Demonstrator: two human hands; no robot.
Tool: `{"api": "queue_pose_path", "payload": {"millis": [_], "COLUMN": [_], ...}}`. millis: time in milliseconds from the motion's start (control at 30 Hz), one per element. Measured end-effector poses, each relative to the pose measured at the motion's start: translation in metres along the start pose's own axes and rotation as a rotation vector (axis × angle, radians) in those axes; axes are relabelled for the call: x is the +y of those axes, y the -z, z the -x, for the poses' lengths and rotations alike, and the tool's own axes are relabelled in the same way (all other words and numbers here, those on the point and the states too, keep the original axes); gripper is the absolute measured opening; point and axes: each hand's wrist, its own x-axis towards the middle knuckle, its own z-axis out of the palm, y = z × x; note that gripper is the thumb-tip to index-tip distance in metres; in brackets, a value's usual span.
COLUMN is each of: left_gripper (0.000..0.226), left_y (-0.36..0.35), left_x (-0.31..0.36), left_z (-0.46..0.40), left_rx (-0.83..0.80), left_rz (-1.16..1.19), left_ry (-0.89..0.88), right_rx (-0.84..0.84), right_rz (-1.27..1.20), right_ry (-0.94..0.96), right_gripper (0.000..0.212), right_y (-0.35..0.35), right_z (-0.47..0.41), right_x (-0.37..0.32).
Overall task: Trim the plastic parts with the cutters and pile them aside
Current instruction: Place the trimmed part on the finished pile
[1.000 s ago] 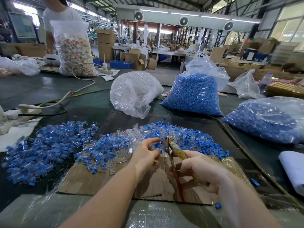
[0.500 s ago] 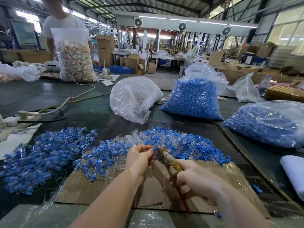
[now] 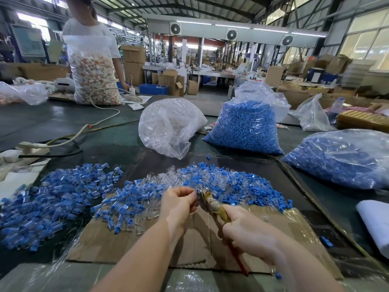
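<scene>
My right hand (image 3: 247, 234) grips the cutters (image 3: 212, 205), whose handles are wrapped in yellowish tape with a red one sticking out below my palm. The jaws point up-left and meet my left hand (image 3: 179, 204), whose curled fingers pinch a small plastic part against them; the part itself is mostly hidden. Just beyond my hands lies a heap of clear and blue parts (image 3: 210, 182). A second pile of blue parts (image 3: 54, 199) spreads over the table to the left.
A cardboard sheet (image 3: 126, 239) lies under my hands. Behind stand a clear bag (image 3: 168, 125) and two bags of blue pieces (image 3: 246, 127) (image 3: 341, 159). A white cable (image 3: 69, 138) crosses the left. A person (image 3: 90, 36) stands behind a tall bag at far left.
My left fingers have curled in around the part at the cutter jaws. Both hands stayed over the cardboard, with the cutters tilting slightly more to the left.
</scene>
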Motion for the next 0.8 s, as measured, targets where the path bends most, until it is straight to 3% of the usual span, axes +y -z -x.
{"api": "queue_pose_path", "payload": {"millis": [200,300,367,500,567,700,800], "left_gripper": [0.009,0.006,0.006,0.009,0.010,0.010,0.010], "left_y": [-0.002,-0.001,-0.001,0.000,0.000,0.003,0.014], "left_x": [0.001,0.005,0.007,0.010,0.009,0.004,0.006], "left_z": [0.002,0.002,0.002,0.000,-0.001,0.001,0.000], "left_rx": [0.007,0.015,0.020,0.022,0.029,0.071,0.154], "left_rz": [0.015,0.066,0.080,0.110,0.094,0.057,-0.091], "left_ry": [0.010,0.039,0.038,0.029,0.036,0.020,-0.116], "right_rx": [0.048,0.034,-0.002,-0.083,-0.076,0.071,0.206], "right_rz": [0.036,-0.309,-0.517,-0.675,-0.596,-0.141,0.021], "right_ry": [0.024,-0.015,-0.045,-0.071,-0.067,0.003,0.036], "right_gripper": [0.024,0.027,0.044,0.042,0.040,0.029,0.036], "right_y": [-0.004,-0.003,0.000,0.000,-0.002,-0.007,-0.005], "right_z": [0.000,0.001,-0.003,-0.001,0.001,0.000,-0.010], "right_x": [0.003,0.005,0.010,0.010,0.006,-0.001,0.011]}}
